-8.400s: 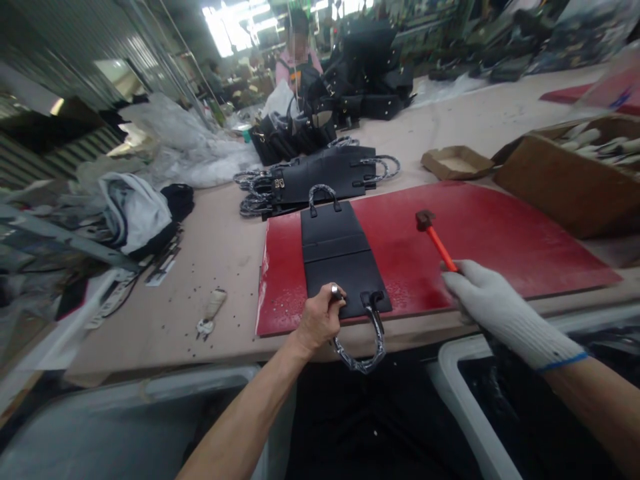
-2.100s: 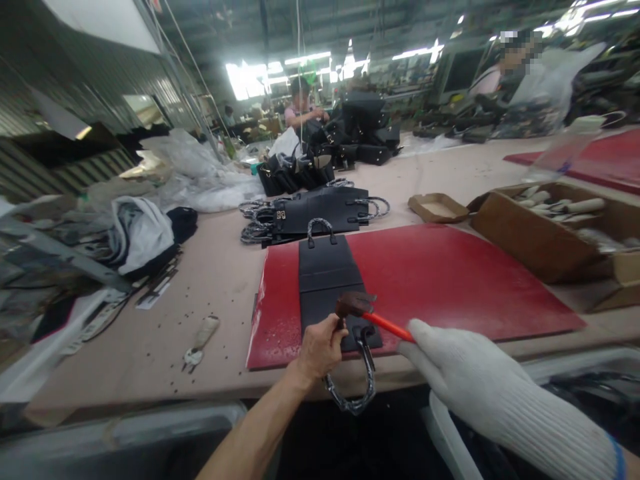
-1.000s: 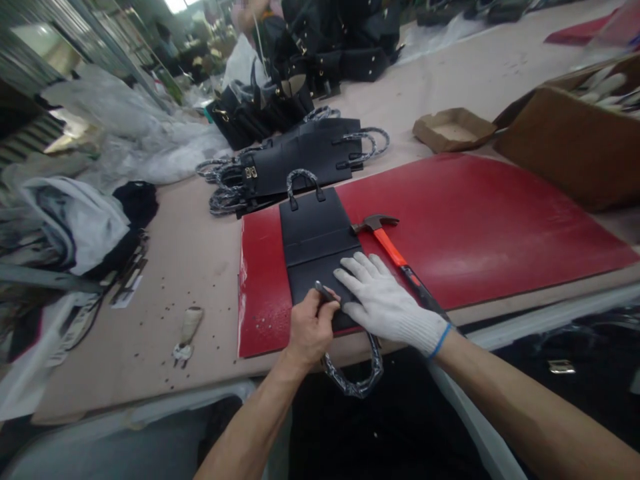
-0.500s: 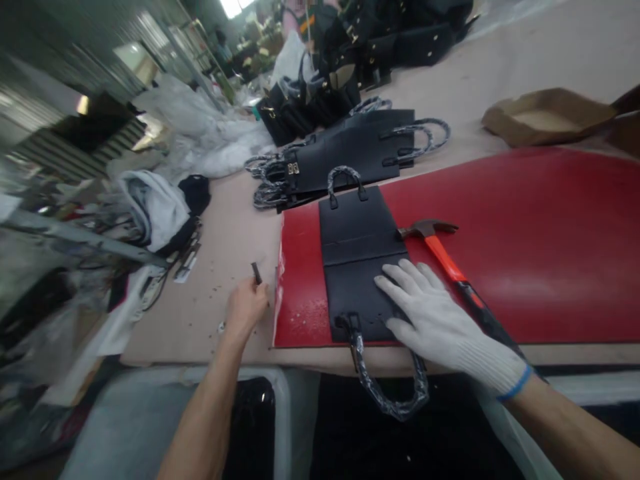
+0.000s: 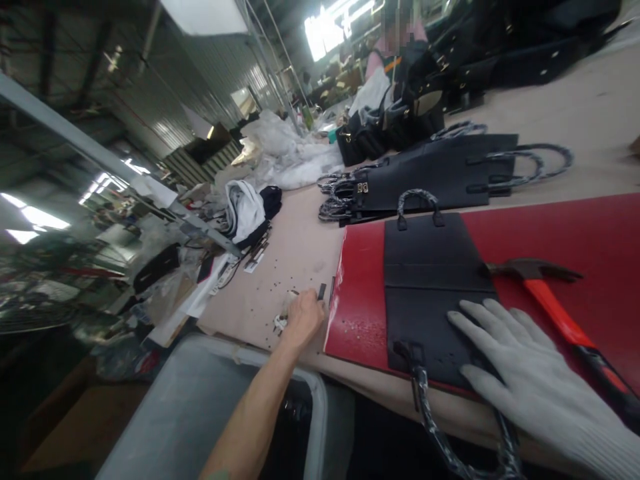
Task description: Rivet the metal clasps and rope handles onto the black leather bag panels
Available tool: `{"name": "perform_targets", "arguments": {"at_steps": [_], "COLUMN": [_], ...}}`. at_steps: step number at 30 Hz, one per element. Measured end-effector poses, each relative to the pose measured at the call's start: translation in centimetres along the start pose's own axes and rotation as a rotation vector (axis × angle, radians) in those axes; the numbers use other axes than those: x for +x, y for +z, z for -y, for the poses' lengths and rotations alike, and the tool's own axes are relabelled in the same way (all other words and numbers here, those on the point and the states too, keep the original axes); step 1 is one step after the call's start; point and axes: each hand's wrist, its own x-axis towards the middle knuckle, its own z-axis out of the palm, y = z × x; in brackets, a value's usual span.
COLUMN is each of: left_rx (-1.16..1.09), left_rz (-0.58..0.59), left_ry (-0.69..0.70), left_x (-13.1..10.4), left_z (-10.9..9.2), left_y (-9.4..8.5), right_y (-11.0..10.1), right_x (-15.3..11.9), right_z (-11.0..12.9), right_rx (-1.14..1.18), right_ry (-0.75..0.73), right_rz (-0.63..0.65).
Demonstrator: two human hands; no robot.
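My left hand [image 5: 305,317], bare, is closed around a short dark metal tool [image 5: 321,291], whose end sticks out past the fingers. It is low over the table, left of the red board [image 5: 357,293]. My right hand [image 5: 505,353], in a white knitted glove, lies flat with fingers spread on a black leather bag panel [image 5: 425,267]. The panel rests on the board. Its near handle [image 5: 435,427], wrapped in clear film, hangs over the table edge. A claw hammer [image 5: 550,300] with a red and black handle lies to the right of the panel.
Stacked black bag panels [image 5: 425,177] with wrapped handles lie behind the board. Finished-looking black bags [image 5: 415,113] stand farther back. A grey bin [image 5: 185,400] is below the table edge. Small dark bits and a white cloth [image 5: 247,210] lie to the left.
The view has swung to the left, so the table things appear farther right. My left hand still holds the dark tool near small bits; my right hand stays flat on the panel.
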Motion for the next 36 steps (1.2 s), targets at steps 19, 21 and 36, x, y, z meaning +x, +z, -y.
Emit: {"name": "perform_targets", "arguments": {"at_steps": [19, 21, 36], "left_rx": [-0.145, -0.151, -1.733], "left_rz": [0.213, 0.189, 0.417], "left_ry": [0.095, 0.081, 0.183], "left_x": [7.3, 7.4, -5.9], "left_z": [-1.4, -1.3, -10.9], "left_y": [-0.4, -0.7, -0.6], "right_y": [-3.8, -4.1, -3.5], "right_x": [1.1, 1.1, 0.8], "right_z": [1.9, 1.9, 1.6], "right_rx": [0.201, 0.233, 0.244], "right_ry": [0.166, 0.171, 0.170], "right_rz": [0.299, 0.317, 0.290]}}
